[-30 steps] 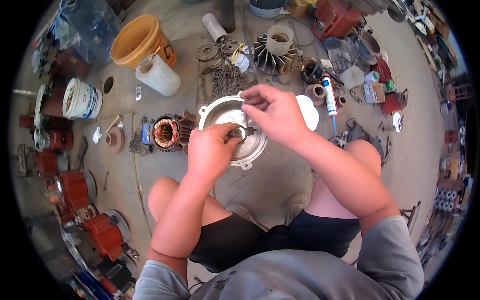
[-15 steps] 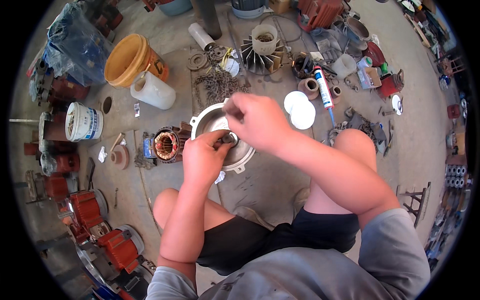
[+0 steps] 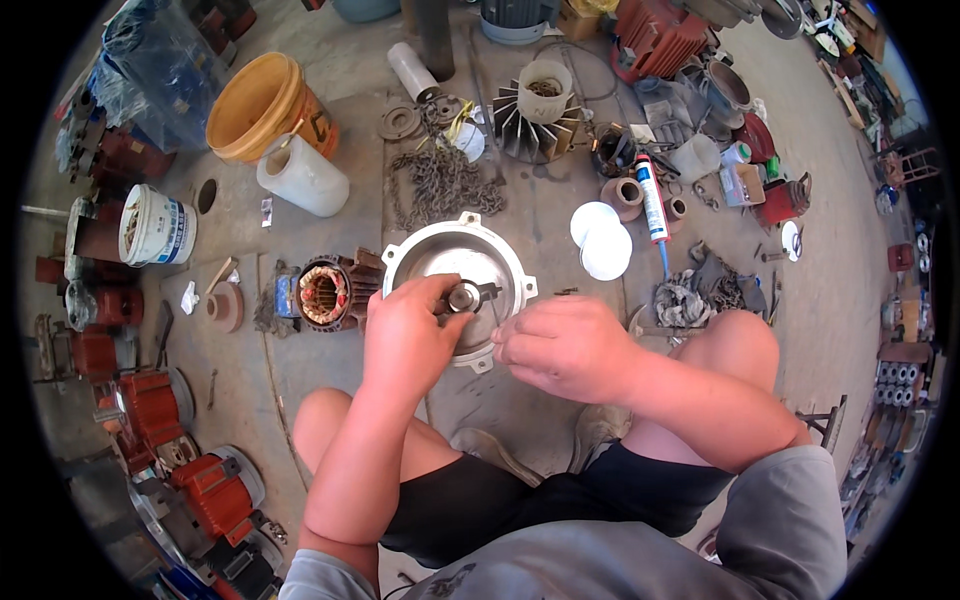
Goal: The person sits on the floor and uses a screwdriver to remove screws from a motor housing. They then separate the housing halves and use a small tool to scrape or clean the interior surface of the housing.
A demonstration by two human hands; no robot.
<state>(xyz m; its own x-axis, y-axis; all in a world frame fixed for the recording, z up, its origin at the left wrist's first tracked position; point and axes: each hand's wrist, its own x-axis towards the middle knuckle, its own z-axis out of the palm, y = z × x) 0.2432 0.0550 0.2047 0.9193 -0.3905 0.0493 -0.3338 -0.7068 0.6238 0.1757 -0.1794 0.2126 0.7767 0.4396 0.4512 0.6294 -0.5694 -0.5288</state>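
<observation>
Before me lies a round metal motor end cover [image 3: 410,258] with bolt lugs around its rim. A short metal shaft end [image 3: 463,298] stands in its middle, with a dark key-like piece beside it. The thumb and fingers of my left hand [image 3: 412,325] are closed round that shaft end. My right hand [image 3: 565,345] hovers at the cover's right rim, fingertips pinched together. A thin dark sliver shows near those fingertips, too small to name.
To the left lies a motor stator [image 3: 338,292] with copper windings. Beyond the cover are a pile of chain [image 3: 445,185] and a finned fan wheel [image 3: 535,125]. At right lie white discs [image 3: 605,250], a sealant tube [image 3: 652,200] and dark rags [image 3: 695,285]. An orange bucket [image 3: 262,110] stands far left.
My right hand has moved from above the cover's far side to its near right rim, uncovering the far rim. My left hand stays at the shaft end.
</observation>
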